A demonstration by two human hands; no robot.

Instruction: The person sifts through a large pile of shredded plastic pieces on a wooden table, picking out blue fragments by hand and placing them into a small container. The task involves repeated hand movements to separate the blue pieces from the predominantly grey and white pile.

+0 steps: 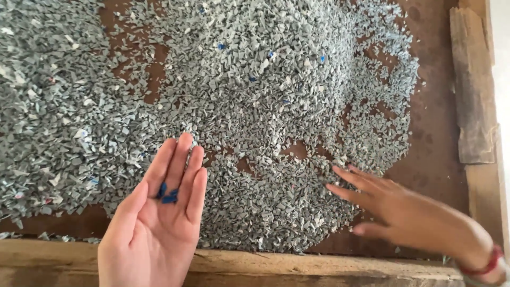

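Note:
A wide heap of small grey plastic chips covers a brown board. My left hand is held palm up over the near edge, fingers together and slightly cupped, with a few blue chips resting on its fingers. My right hand lies palm down with fingers spread, its fingertips touching the grey chips at the heap's lower right. A red band circles the right wrist. Scattered blue chips show among the grey ones further away.
The brown board is bare at the right side and in small patches. A wooden rail runs along the near edge, and a rough wooden plank borders the right side.

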